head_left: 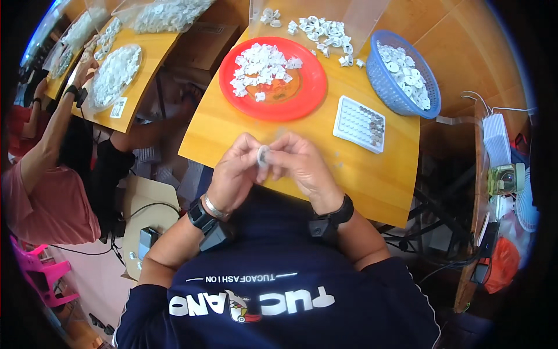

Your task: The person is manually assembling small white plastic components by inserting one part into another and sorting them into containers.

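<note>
Closely pinched: a small white part between two bare hands

Just beyond the wearer's chest, over the near edge of the wooden table, a small white part is held up between the fingertips. By the left hand it is gripped from the left, with thumb and fingers nearly closed and curled around its rim. By the right hand it is met from the other side, the thumb and forefinger drawn almost together against it; whether a firm grip is taken there, or something tiny is also held, cannot be told, as the spot is covered and slightly blurred.

Black wristbands are worn on both wrists, and a silver bracelet is seen on the left.

Beyond the hands, a red plate is heaped with white pieces. To its right, a white tray is laid out in rows of pockets, with small dark discs gathered mostly on its right side. Farther right, a blue basket is filled with more white parts. Behind the plate, loose white parts are scattered.

At the left, a second table is occupied by a co-worker in a pink top, beside whose hands a pale pile is spread.
</note>
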The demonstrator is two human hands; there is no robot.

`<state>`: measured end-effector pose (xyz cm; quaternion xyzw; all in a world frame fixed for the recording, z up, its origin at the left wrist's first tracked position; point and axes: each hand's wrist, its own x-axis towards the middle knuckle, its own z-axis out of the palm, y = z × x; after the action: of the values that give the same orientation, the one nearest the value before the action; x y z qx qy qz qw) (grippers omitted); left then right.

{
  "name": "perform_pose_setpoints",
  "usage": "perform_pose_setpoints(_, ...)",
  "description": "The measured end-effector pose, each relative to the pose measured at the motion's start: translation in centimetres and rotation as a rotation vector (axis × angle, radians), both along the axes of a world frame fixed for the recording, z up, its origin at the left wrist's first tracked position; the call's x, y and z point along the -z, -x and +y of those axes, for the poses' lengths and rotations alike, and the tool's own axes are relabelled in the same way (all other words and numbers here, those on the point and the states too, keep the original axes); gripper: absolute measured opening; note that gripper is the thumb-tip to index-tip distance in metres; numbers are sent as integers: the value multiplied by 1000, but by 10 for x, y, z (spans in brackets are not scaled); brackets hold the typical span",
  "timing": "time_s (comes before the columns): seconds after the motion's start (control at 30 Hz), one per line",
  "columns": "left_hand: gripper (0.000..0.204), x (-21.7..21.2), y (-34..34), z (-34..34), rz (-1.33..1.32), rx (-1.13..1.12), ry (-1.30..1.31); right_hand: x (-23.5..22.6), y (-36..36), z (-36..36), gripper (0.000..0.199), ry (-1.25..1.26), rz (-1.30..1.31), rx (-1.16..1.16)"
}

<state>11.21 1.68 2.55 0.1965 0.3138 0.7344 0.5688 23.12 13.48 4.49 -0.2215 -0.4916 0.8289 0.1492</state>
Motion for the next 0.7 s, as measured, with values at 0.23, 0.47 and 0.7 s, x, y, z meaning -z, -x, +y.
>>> perform_pose_setpoints(0.23, 25, 5, 3, 1, -148, 60, -46, 2, -2, 0, 13, 59, -13, 5)
perform_pose_setpoints(0.47, 18, -2, 2, 2, -220, 59, -30, -10, -4, -3, 14, -82, 19, -10)
perform_pose_setpoints(0.7, 18, 1, 1, -1, -39, 14, 29, -3, 1, -4, 15, -69, -52, -15)
